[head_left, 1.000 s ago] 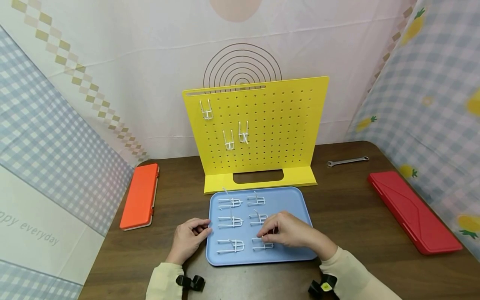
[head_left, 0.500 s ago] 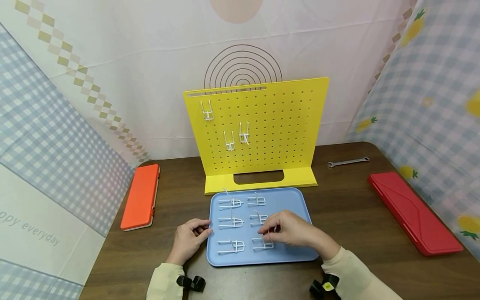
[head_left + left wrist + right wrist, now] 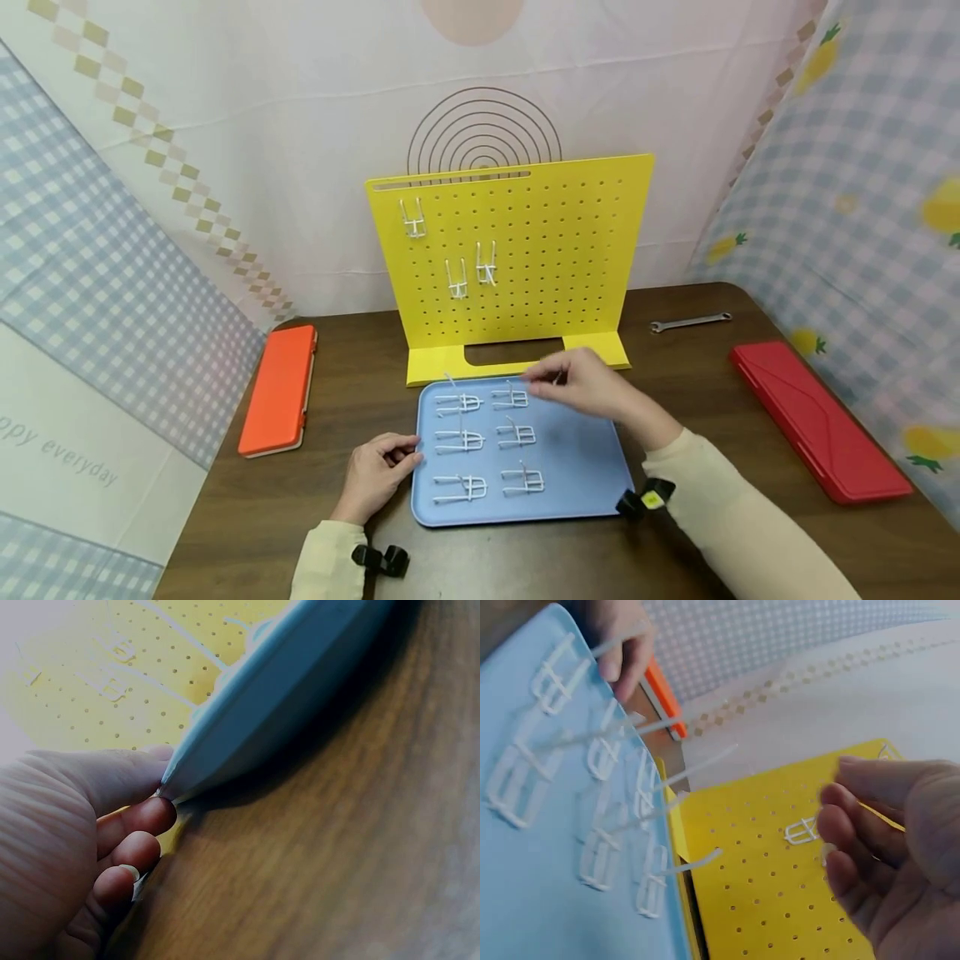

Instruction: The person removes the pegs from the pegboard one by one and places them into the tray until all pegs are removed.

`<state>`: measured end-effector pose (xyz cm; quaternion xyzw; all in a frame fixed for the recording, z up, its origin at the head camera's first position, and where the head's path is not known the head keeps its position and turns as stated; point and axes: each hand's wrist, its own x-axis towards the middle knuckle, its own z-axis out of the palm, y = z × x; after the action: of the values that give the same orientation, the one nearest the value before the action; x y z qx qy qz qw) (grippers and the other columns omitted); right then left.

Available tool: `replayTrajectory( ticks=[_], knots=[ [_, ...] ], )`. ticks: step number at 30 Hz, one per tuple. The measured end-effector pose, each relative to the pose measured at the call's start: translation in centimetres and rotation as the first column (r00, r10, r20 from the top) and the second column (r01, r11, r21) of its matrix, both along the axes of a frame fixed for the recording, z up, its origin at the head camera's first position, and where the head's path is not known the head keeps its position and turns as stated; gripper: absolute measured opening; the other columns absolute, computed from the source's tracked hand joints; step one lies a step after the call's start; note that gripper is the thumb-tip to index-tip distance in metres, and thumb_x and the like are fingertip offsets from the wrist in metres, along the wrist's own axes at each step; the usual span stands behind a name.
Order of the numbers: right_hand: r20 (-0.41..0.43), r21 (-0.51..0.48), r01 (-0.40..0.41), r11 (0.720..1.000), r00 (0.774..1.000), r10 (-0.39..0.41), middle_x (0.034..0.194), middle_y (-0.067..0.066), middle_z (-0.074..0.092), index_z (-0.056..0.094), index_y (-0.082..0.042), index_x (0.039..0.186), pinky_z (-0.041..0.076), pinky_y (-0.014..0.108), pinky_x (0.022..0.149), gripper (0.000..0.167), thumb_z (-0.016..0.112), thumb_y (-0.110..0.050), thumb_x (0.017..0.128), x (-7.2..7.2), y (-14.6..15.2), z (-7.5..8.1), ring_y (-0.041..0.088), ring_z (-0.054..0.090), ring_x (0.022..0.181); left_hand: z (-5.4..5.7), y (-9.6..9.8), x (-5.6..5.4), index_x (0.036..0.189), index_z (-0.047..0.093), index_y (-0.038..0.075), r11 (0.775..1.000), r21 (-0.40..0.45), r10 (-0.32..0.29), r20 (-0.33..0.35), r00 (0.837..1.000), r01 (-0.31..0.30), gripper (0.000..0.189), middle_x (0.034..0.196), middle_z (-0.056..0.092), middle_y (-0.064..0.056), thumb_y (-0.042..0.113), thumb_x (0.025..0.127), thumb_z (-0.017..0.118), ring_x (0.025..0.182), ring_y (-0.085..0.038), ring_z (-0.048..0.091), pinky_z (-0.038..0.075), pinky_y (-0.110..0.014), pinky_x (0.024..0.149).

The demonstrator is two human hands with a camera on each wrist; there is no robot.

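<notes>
My left hand (image 3: 377,473) pinches the left rim of a blue tray (image 3: 581,479); in the left wrist view the thumb lies over the edge and the fingertips under it. Several white wire pegboard hooks lie on the tray in two columns, with prongs sticking up. My right hand (image 3: 588,383) hovers over the tray's back part, fingers bent and nothing between them. Nearest to its fingertips is the back hook of the right column (image 3: 513,399). In the right wrist view, the right thumb (image 3: 881,776) and fingers are apart, in front of the yellow pegboard (image 3: 769,900).
Behind the tray the pegboard stands upright on its foot, with three white hooks hung on its left half, one of them a hook at the upper left (image 3: 413,220). An orange case (image 3: 279,390) lies left, a wrench (image 3: 690,322) and a red case (image 3: 821,421) right.
My right hand has left the front hook of the right column, which now lies uncovered, and moved back over the tray towards the pegboard. The left hand has stayed on the rim.
</notes>
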<state>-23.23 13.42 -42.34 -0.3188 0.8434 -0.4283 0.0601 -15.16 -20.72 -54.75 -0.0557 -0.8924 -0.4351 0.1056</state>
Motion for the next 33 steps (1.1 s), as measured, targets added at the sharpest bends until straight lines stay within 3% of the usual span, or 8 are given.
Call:
replayTrajectory(
  ticks=[6, 12, 20, 27, 33],
  knots=[
    [0.005, -0.119, 0.206, 0.971, 0.978, -0.207, 0.091, -0.003, 0.069, 0.072, -0.014, 0.109, 0.051, 0.032, 0.066, 0.028, 0.073, -0.031, 0.087, -4.7, -2.1, 1.6, 0.017, 0.06, 0.079, -0.2, 0.0, -0.1, 0.096, 0.077, 0.019, 1.0, -0.002, 0.004, 0.003, 1.0, -0.004, 0.02, 0.084, 0.066, 0.013, 0.016, 0.077, 0.082, 0.069, -0.004, 0.058, 0.049, -0.022, 0.06],
    [0.062, -0.199, 0.293, 0.935, 0.956, -0.287, 0.095, -0.001, 0.069, 0.066, -0.012, 0.12, 0.052, 0.033, 0.071, 0.037, 0.073, -0.026, 0.087, -8.3, -3.7, 2.2, 0.016, 0.062, 0.085, -0.3, 0.2, 0.0, 0.096, 0.077, 0.019, 1.0, -0.001, -0.003, 0.011, 1.0, 0.003, 0.02, 0.084, 0.066, 0.013, 0.016, 0.077, 0.082, 0.069, -0.004, 0.058, 0.049, -0.022, 0.06],
    [0.14, -0.263, 0.257, 0.93, 0.964, -0.227, 0.102, 0.0, 0.069, 0.063, -0.015, 0.128, 0.053, 0.036, 0.079, 0.042, 0.073, -0.023, 0.087, -10.6, -5.4, 2.2, 0.017, 0.063, 0.092, -0.2, 0.1, 0.1, 0.096, 0.077, 0.018, 1.0, 0.004, 0.003, 0.009, 1.0, -0.003, 0.02, 0.083, 0.066, 0.012, 0.017, 0.076, 0.083, 0.069, -0.005, 0.058, 0.049, -0.022, 0.06],
    [0.168, -0.336, 0.162, 0.928, 0.98, -0.11, 0.116, 0.011, 0.066, 0.064, -0.01, 0.125, 0.05, 0.046, 0.087, 0.037, 0.068, -0.02, 0.09, -11.5, -6.1, 2.0, 0.019, 0.062, 0.098, -0.3, -0.2, 0.0, 0.096, 0.077, 0.019, 1.0, 0.009, 0.008, 0.005, 1.0, -0.008, 0.02, 0.084, 0.066, 0.012, 0.018, 0.077, 0.083, 0.068, -0.005, 0.058, 0.049, -0.022, 0.06],
    [0.168, -0.351, 0.142, 0.925, 0.982, -0.087, 0.119, 0.014, 0.065, 0.067, -0.008, 0.121, 0.052, 0.041, 0.086, 0.032, 0.067, -0.021, 0.091, -11.9, -6.2, 1.9, 0.019, 0.062, 0.099, -0.2, -0.3, 0.1, 0.096, 0.077, 0.019, 1.0, 0.02, 0.014, 0.008, 1.0, -0.015, 0.021, 0.083, 0.067, 0.011, 0.018, 0.076, 0.083, 0.068, -0.006, 0.059, 0.049, -0.022, 0.059]
  ],
)
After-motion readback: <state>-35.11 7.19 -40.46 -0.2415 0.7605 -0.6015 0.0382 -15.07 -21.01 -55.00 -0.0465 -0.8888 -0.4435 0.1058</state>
